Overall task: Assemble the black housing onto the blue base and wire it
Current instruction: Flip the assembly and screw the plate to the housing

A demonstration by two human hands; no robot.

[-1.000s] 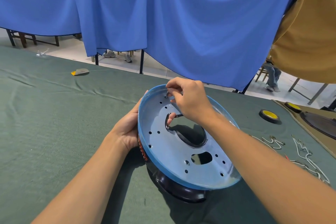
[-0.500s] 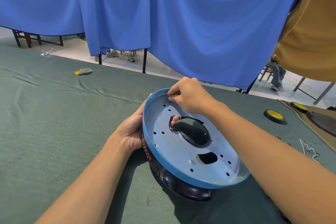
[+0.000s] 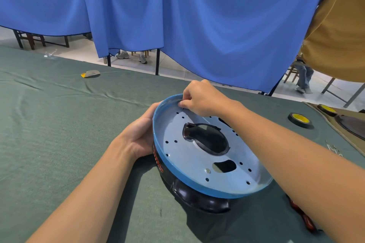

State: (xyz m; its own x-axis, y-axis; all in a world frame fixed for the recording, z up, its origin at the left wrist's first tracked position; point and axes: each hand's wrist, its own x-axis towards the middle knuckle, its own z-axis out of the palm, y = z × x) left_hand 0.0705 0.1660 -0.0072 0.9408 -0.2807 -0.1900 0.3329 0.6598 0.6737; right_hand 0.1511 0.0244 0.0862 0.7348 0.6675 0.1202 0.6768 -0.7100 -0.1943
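Close to me, the black rounded plastic housing [image 3: 199, 200] sits on the green cloth counter [image 3: 59, 136], under the round blue metal base [image 3: 189, 156]. The two are tipped up, so only the low near side of the housing touches the counter.

The left hand [image 3: 140, 136] grips the left side of the housing and base. Its fingers curl round behind, mostly out of sight. If that hand slips, I think the shiny housing can slide or roll. Then the holes in the two parts may not match.

At the far rim, the right hand [image 3: 203, 100] has its fingers [image 3: 182, 103] pinched together on a small part, right over a hole. The part is too tiny to tell what it is. It can drop, fall through the big hole in the middle and get lost inside. Pushing hard there can also tip the base.

Further right lies a black roll of tape with a yellow middle [image 3: 300, 119], well apart. A blue curtain [image 3: 197, 16] hangs behind.
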